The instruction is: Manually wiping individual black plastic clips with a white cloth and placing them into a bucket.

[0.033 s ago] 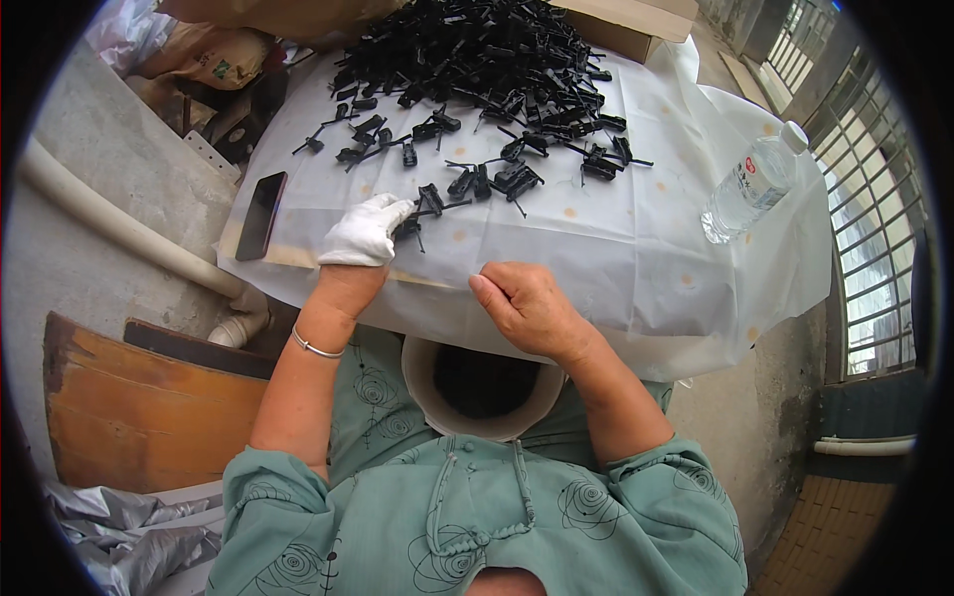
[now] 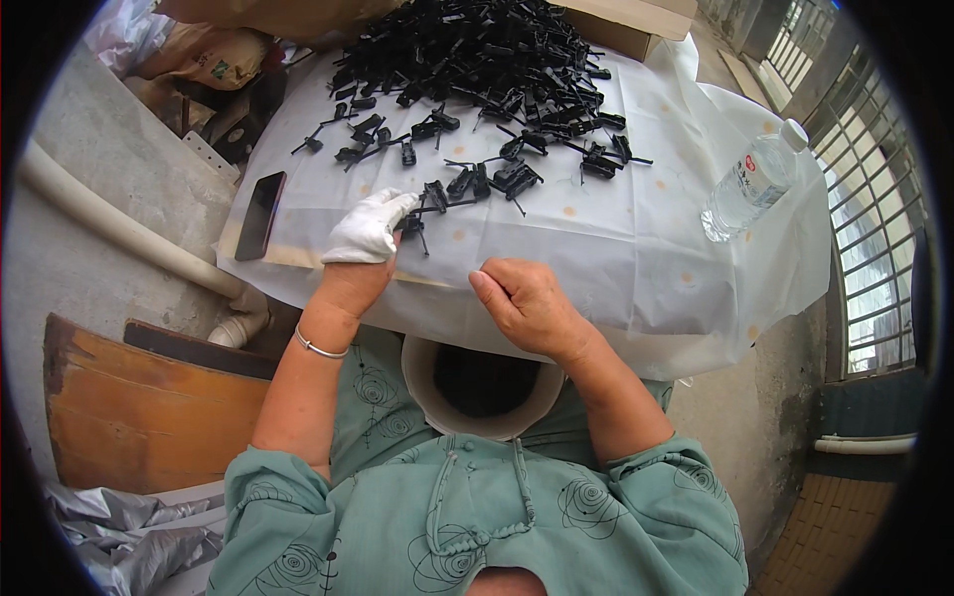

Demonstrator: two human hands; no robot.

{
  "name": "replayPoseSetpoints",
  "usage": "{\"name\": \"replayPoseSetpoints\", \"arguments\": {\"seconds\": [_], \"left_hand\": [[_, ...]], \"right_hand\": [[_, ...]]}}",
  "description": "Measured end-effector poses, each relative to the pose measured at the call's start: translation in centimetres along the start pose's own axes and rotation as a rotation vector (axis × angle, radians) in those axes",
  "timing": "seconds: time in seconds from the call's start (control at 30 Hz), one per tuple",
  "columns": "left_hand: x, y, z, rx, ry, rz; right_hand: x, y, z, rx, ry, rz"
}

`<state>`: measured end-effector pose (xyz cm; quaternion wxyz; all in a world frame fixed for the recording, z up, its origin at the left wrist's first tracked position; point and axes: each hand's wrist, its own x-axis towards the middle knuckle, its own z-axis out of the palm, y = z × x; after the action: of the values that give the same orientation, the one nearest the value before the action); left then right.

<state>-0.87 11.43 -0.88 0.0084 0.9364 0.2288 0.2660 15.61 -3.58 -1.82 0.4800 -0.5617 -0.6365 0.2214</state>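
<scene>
My left hand (image 2: 364,228), in a white glove, is at the near left of the table. Its fingers are closed on a small black plastic part (image 2: 413,228) with thin stems, partly hidden beneath them. Just beyond the fingertips lies another black clip-like piece (image 2: 435,196). My bare right hand (image 2: 527,306) is curled into a fist over the table's near edge; whatever is inside it is hidden. Farther back, a large pile of similar black parts (image 2: 477,65) spreads over the white plastic table cover (image 2: 586,268), with several loose ones along its near side.
A dark phone (image 2: 260,216) lies at the table's left edge. On the right stands a clear plastic bottle (image 2: 752,184). Below the near edge, a pale bucket (image 2: 425,395) with a dark inside sits between my legs. A cardboard box (image 2: 621,38) is at the back.
My left hand has shifted very slightly, its fingers flatter, and the black pieces beside it have moved a little to the right. My right hand stays nearly still.
</scene>
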Motion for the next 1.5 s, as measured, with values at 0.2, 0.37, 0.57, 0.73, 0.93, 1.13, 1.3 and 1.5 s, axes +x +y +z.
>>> {"name": "replayPoseSetpoints", "arguments": {"seconds": [0.2,0.37,0.57,0.73,0.93,1.13,1.3,1.5], "left_hand": [[0.8,5.1,0.9,-0.869,0.106,-0.485],[-0.5,6.9,-0.9,-1.080,0.017,-0.614],[-2.6,6.7,-1.9,-1.625,-0.173,-0.950],[-4.2,6.7,-1.5,-1.544,-0.124,-0.922],[-4.9,6.6,-1.1,-1.487,-0.137,-0.813],[-5.3,7.8,-0.4,-1.578,0.106,-0.729],[-4.8,8.4,-1.0,-1.536,0.119,-0.695],[-5.5,8.4,-0.1,-1.427,0.083,-0.676]], "right_hand": [[-0.2,0.0,0.5,-0.024,0.184,-0.183],[-0.5,0.1,0.1,-0.226,0.003,-0.385],[-1.1,0.4,0.9,-0.497,0.025,-0.505],[-1.0,-0.2,0.7,-0.451,-0.051,-0.500],[-1.0,0.1,1.4,-0.170,-0.060,-0.483],[-1.1,-0.1,2.9,0.259,0.036,-0.343],[-1.2,-0.3,2.3,-0.080,0.144,-0.549],[-1.3,-1.4,2.4,-0.062,0.194,-0.545]]}}
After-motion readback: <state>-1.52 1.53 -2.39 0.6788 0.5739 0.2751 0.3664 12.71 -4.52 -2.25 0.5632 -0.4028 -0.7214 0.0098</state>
